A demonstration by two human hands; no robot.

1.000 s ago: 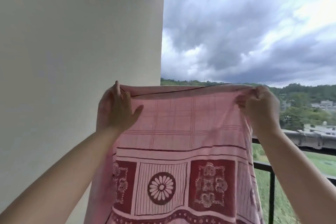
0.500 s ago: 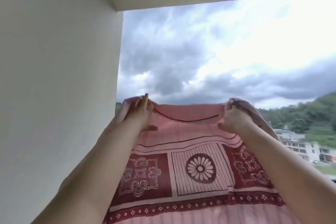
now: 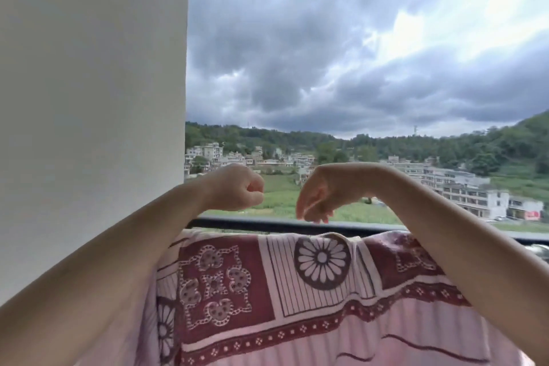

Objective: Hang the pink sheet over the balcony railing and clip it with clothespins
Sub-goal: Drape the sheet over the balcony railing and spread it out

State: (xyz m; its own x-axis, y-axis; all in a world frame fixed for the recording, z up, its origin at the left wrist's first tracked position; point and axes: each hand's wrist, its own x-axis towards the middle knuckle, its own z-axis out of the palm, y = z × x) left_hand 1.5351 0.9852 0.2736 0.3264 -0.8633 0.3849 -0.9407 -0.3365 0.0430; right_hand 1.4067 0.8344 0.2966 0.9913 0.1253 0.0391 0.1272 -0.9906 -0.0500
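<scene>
Sheet draped over railing, near the wall. Left hand fisted, empty; right hand loose, fingers hanging, empty. Both above the railing, off the sheet.

Light: soft overcast daylight from the sky, brightest upper right | Shadows: faint, diffuse | Glare: none | Focus: slightly soft throughout | Distortion: wide-angle stretching at edges, nearest forearms enlarged
</scene>
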